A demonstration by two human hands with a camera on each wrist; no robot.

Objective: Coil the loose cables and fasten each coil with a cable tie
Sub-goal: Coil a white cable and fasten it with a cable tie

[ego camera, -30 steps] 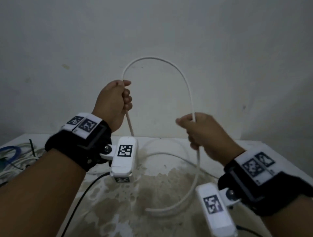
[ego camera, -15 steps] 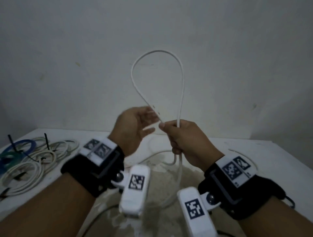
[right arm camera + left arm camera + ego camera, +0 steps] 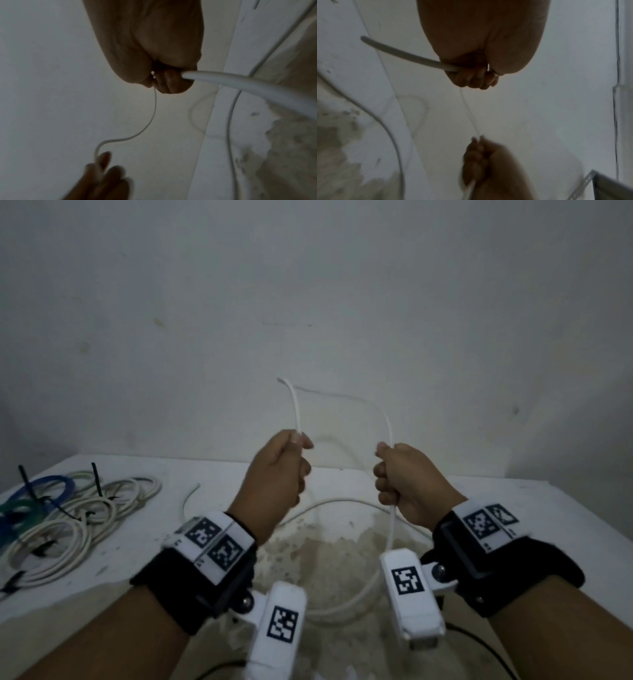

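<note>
A: Status on the white cable (image 3: 296, 409)?

B: Thin, round, smooth white sheath. Both hands are on it, raised at the centre of the head frame in front of a plain pale wall (image 3: 308, 285). Left hand (image 3: 279, 474) is fisted round one run, fingers curled tight. Right hand (image 3: 407, 481) is the same, fisted round another run.

A: Span between them?

B: It rises from the left fist, kinks at the top, then crosses over and drops into the right fist. That arc is motion-blurred and faint, so its exact shape is hard to read.

A: Rest of the cable?

B: It exits below the right fist and hangs to the worktop (image 3: 531, 508), where it lies in a loose, wide loop at lower centre. The wrist views agree: each shows a closed fist with the cable coming out at the side of it.

A: Worktop surface?

B: White and matte, with a large blotchy brown-grey stain at the centre under the loop.

A: Anything else on it?

B: At left of frame, a pile of coiled cables (image 3: 78, 525), mostly off-white with one blue ring (image 3: 51, 486). Black cable ties (image 3: 97, 479) are on them, tails sticking up. A short stray pale wire end (image 3: 188, 498) lies just to the right of the pile.
</note>
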